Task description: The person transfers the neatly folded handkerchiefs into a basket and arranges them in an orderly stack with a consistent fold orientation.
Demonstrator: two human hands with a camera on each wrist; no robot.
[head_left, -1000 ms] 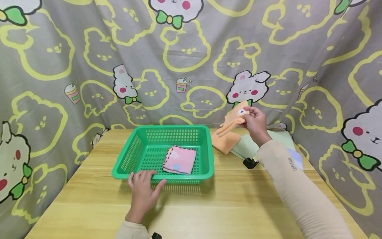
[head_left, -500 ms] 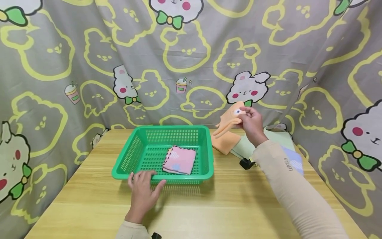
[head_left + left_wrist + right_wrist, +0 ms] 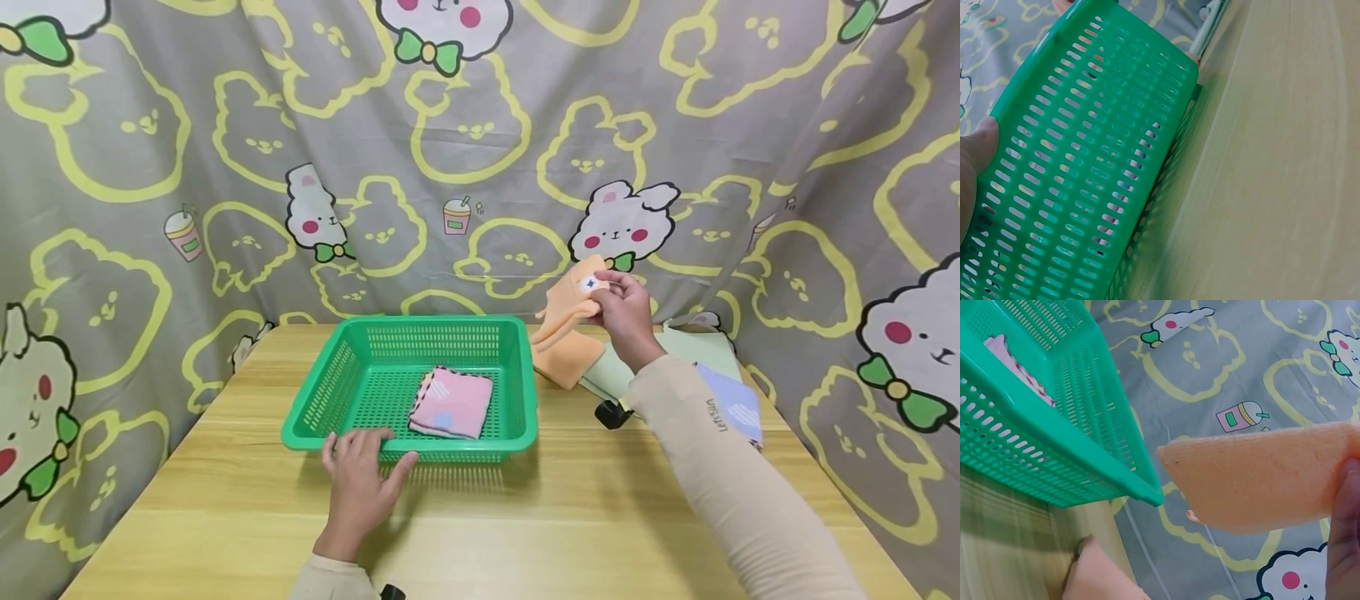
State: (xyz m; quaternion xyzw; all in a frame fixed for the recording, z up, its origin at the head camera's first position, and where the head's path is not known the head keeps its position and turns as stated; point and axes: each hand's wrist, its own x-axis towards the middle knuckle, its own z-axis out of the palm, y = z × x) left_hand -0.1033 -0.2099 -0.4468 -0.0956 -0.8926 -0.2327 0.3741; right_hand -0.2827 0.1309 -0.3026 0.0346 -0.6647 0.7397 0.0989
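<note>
My right hand (image 3: 628, 312) pinches a folded orange towel (image 3: 567, 293) by its right end, thumb in front. The towel bears a white patch with a blue star and hangs in the air beyond the right side of a green plastic basket (image 3: 523, 400). In the right wrist view the orange towel (image 3: 1260, 478) is seen from its plain side. My left hand (image 3: 363, 483) holds the basket's near rim, fingers over the edge and thumb (image 3: 986, 139) on the outside. A folded pink cloth (image 3: 453, 402) with a dark patterned edge lies inside the basket, towards its right.
Right of the basket, another folded orange towel (image 3: 567, 358) lies on the wooden table (image 3: 480, 533). Pale green cloth (image 3: 701, 347) and a blue-purple cloth (image 3: 738, 400) lie farther right, partly behind my right arm. A patterned curtain (image 3: 480, 150) surrounds the table.
My right hand has shifted slightly left with the orange towel, towards the basket. More of the blue-purple cloth shows behind the arm. My left hand and the basket have stayed put.
</note>
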